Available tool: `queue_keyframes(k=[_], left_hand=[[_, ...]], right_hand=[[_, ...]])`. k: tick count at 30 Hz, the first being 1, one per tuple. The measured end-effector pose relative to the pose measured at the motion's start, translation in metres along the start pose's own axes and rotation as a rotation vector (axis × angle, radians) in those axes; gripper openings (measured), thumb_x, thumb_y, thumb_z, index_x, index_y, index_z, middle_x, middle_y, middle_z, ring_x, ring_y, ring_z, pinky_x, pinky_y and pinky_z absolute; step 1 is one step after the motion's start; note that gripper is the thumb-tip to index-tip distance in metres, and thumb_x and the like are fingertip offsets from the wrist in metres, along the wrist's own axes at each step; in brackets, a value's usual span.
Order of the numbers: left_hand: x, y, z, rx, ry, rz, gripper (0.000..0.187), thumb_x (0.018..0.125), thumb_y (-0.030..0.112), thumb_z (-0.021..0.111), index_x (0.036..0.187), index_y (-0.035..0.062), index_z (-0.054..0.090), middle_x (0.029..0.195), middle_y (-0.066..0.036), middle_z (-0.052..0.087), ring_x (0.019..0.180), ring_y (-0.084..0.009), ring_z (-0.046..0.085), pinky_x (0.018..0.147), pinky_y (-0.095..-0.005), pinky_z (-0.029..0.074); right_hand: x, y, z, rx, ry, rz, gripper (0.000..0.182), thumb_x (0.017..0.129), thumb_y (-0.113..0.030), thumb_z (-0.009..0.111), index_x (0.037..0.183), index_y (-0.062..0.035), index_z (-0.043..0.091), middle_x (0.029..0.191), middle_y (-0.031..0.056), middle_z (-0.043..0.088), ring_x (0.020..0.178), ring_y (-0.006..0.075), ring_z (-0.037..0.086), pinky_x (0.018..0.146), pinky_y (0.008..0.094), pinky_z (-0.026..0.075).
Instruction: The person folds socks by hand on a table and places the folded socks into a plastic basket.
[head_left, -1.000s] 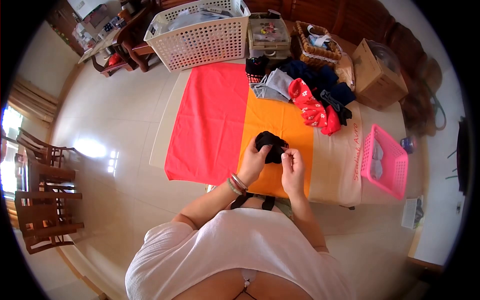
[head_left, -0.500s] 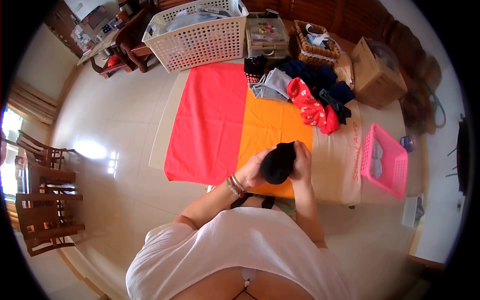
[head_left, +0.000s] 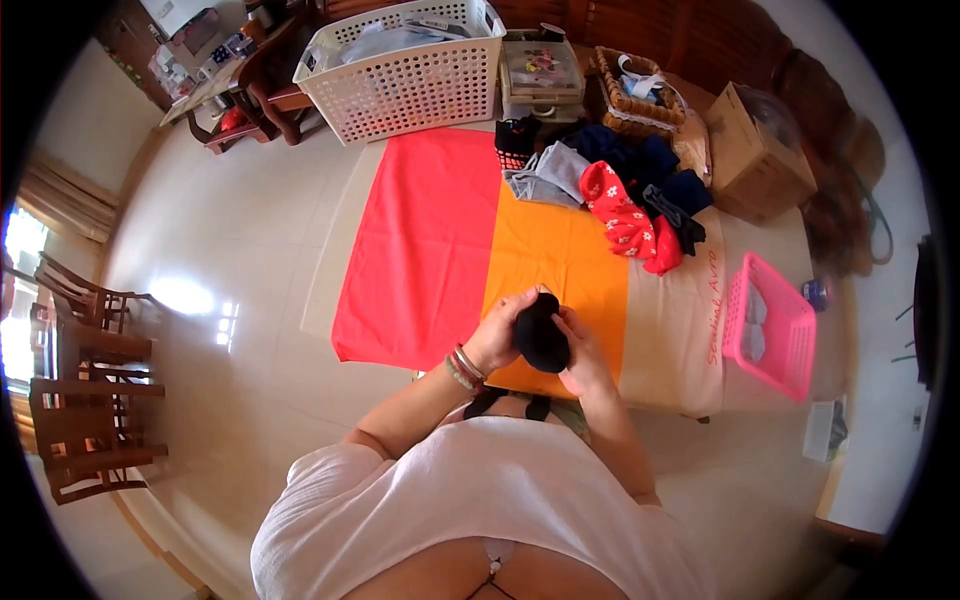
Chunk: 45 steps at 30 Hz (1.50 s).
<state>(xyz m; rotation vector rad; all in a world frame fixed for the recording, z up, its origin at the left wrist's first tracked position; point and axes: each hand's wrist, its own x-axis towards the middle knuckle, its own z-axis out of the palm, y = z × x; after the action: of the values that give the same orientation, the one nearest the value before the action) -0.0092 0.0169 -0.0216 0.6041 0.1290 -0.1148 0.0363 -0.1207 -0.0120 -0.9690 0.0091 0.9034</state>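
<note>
Between my two hands, over the near edge of the cloth-covered table, is a rounded black sock bundle (head_left: 542, 335). My left hand (head_left: 500, 332) grips it from the left, thumb near its top. My right hand (head_left: 584, 358) closes on its right side, with fingers partly hidden behind it. Beyond my hands lies a pile of clothes, with a red flowered garment (head_left: 622, 215), a grey folded cloth (head_left: 552, 172) and dark navy pieces (head_left: 622, 152). On the right, a pink plastic basket (head_left: 792, 322) holds light grey rolled pieces (head_left: 755, 325).
At the back stand a white perforated laundry basket (head_left: 410, 95), a clear lidded box (head_left: 542, 75), a wicker basket (head_left: 640, 95) and a cardboard box (head_left: 755, 155). A red and orange cloth (head_left: 415, 240) covers the table. Wooden chairs (head_left: 90, 400) are at far left.
The black sock bundle has moved slightly left and turned between my hands, looking more compact. My right hand has shifted down and left along it.
</note>
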Motion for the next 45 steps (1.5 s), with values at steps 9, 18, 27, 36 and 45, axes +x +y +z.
queue_keyframes(k=[9, 18, 27, 36, 45], left_hand=[[-0.006, 0.016, 0.000, 0.433, -0.291, 0.174, 0.030, 0.086, 0.028, 0.052, 0.089, -0.0013, 0.057, 0.096, -0.002, 0.044, 0.094, -0.0131, 0.042, 0.084, -0.0268, 0.032], [-0.005, 0.008, 0.006, 0.054, 0.167, 0.009, 0.015, 0.089, 0.017, 0.049, 0.090, 0.0056, 0.059, 0.086, -0.001, 0.058, 0.079, -0.0117, 0.055, 0.072, -0.0258, 0.044], [-0.008, 0.009, 0.002, 0.111, 0.165, 0.024, 0.007, 0.087, 0.007, 0.051, 0.093, 0.0080, 0.050, 0.082, -0.003, 0.056, 0.076, -0.0126, 0.056, 0.069, -0.0243, 0.046], [-0.008, -0.007, -0.002, 0.331, 0.080, 0.048, 0.014, 0.089, 0.012, 0.050, 0.099, 0.0028, 0.050, 0.093, -0.008, 0.057, 0.089, -0.0155, 0.055, 0.082, -0.0262, 0.044], [-0.009, -0.005, -0.020, 0.328, 0.032, -0.007, 0.010, 0.089, 0.005, 0.044, 0.094, 0.0021, 0.053, 0.094, -0.008, 0.057, 0.091, -0.0186, 0.056, 0.084, -0.0306, 0.045]], right_hand=[[-0.003, -0.004, -0.012, 0.065, -0.035, 0.043, 0.022, 0.090, -0.018, 0.048, 0.104, -0.0019, 0.050, 0.096, 0.0058, 0.056, 0.087, 0.0117, 0.056, 0.077, 0.0248, 0.046], [-0.001, -0.010, -0.013, -0.025, 0.155, -0.342, 0.013, 0.087, -0.017, 0.055, 0.090, -0.0048, 0.057, 0.082, 0.0019, 0.059, 0.075, 0.0110, 0.057, 0.070, 0.0247, 0.046], [-0.006, 0.019, -0.019, -0.211, -0.045, -0.034, 0.027, 0.090, -0.025, 0.048, 0.104, -0.0025, 0.052, 0.091, 0.0013, 0.054, 0.085, 0.0085, 0.049, 0.076, 0.0219, 0.040], [-0.026, -0.008, -0.029, -0.485, 0.251, -0.276, 0.013, 0.087, -0.013, 0.054, 0.092, -0.0024, 0.059, 0.081, 0.0001, 0.058, 0.075, 0.0070, 0.053, 0.068, 0.0215, 0.043], [-0.103, -0.214, -0.232, -1.144, 1.422, -1.115, 0.021, 0.086, -0.016, 0.053, 0.079, 0.0029, 0.056, 0.066, 0.0104, 0.055, 0.060, 0.0159, 0.048, 0.059, 0.0305, 0.041]])
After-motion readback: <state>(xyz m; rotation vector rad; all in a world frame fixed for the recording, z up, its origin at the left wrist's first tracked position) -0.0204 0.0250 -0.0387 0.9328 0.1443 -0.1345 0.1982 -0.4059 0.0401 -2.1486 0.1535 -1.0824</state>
